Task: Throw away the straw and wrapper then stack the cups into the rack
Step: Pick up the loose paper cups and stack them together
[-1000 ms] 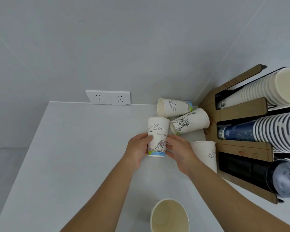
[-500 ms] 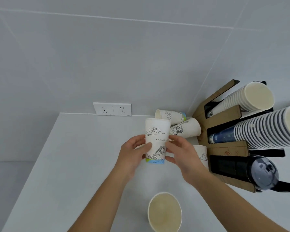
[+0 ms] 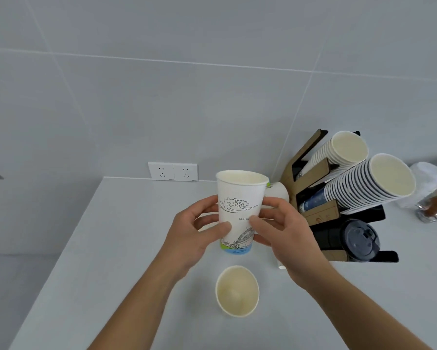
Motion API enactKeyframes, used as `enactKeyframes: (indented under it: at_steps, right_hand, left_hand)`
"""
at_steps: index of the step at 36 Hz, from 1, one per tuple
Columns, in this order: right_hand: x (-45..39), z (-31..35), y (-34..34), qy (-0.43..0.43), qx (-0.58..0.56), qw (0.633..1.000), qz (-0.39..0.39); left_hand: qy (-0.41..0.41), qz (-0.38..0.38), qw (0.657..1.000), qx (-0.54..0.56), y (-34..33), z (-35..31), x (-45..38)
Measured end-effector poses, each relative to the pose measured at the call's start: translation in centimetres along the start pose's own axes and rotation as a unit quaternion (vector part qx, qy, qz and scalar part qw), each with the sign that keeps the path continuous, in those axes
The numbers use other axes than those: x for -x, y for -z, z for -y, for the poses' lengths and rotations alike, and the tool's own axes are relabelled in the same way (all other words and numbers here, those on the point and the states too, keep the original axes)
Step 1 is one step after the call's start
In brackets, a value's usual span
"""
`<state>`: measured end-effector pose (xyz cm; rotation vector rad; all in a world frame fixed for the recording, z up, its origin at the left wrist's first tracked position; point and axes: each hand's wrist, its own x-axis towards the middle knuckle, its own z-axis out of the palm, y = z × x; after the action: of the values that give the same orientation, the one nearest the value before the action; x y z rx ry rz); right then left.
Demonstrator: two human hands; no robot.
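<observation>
Cup, white paper with line drawings and a green-blue band at the base, was held upright above the table, mouth upward. Printed lettering on its wall was cut off by the right thumb after "Statu". Its lower left wall was covered by the left thumb.

Left hand was closed on the cup from the left, thumb across the front, fingers wrapped behind and out of sight. Right hand was closed on the cup from the right, thumb on the front, index finger curled at the cup's upper side.

Behind the held cup, 1 lying cup showed only in part; any others there were hidden. A small white edge below the right wrist could not be identified.

1 empty plain cup stood upright on the table, near and below the held one.

Rack, cardboard-brown and black, stood to the right against the wall, carrying 3 tilted stacks: white cups, striped cups and dark lids. Objects at the far right edge were blurred. A double socket sat on the wall.
</observation>
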<state>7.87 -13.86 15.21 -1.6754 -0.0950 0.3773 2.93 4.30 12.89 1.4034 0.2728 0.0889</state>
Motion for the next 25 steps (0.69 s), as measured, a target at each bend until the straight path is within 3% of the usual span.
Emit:
enactKeyframes:
  at_steps: [11, 25]
  right_hand:
    - [4.3, -1.3, 1.5, 0.054, 0.092, 0.993, 0.050]
    - [5.8, -6.8, 2.0, 0.025, 0.130, 0.988, 0.076]
  left_hand:
    - [-0.029, 0.043, 0.998, -0.037, 0.4, 1.2, 3.8]
    - [0.003, 0.063, 0.978, -0.197, 1.1, 5.5, 5.9]
